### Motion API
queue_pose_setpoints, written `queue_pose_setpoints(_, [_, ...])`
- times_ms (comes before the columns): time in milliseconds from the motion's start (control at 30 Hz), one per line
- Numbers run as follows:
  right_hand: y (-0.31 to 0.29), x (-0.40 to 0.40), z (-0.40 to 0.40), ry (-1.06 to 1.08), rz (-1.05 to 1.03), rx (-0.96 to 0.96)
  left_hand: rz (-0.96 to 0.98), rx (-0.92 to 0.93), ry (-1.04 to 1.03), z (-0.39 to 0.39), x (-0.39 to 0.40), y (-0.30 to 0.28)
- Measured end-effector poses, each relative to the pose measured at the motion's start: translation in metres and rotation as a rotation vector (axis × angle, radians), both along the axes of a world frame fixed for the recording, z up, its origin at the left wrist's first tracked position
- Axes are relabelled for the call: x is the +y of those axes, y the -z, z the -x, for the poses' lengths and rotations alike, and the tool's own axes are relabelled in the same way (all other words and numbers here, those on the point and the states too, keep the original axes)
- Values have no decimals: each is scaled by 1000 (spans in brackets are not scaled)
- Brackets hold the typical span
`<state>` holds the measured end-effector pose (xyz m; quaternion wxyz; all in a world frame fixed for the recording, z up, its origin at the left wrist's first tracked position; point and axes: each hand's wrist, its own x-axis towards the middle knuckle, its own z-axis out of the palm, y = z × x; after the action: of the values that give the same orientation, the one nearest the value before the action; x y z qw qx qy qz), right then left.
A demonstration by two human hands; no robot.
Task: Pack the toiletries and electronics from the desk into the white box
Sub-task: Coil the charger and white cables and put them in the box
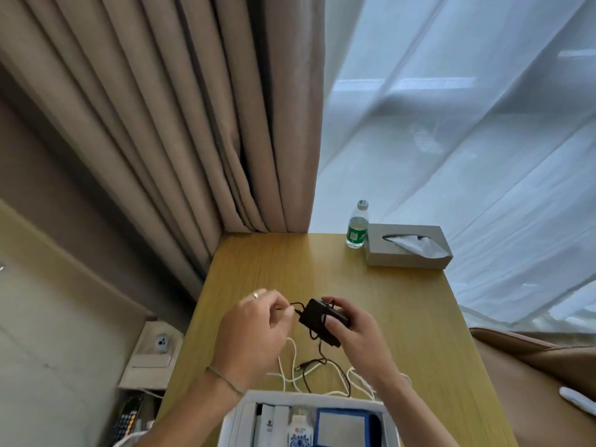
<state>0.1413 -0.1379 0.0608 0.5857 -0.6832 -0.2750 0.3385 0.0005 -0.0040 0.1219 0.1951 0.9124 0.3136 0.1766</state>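
White box (240, 414), at the near desk (403, 317) edge, open, part-filled with toiletries. Black power adapter (317, 316), held above the desk: small, rigid block, probably light; best gripped by the body. Right hand (358, 333) closed around it. Black cord (322, 369): thin, limp, tangle-prone, trailing over a white cable (290, 366). Left hand (254, 330) pinches the cord beside the adapter.

Smooth wood desk (403, 317), matt black adapter (317, 316)
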Motion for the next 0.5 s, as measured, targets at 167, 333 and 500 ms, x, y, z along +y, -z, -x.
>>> queue_pose_setpoints(167, [-20, 0, 15, -328, 69, 16, 313, 195, 310, 21, 24, -18])
queue_pose_setpoints(333, [-25, 1, 30, -353, 32, 13, 637, 181, 331, 32, 30, -12])
queue_pose_setpoints(500, [-25, -3, 38, -298, -30, 39, 852, 45, 339, 51, 16, 3])
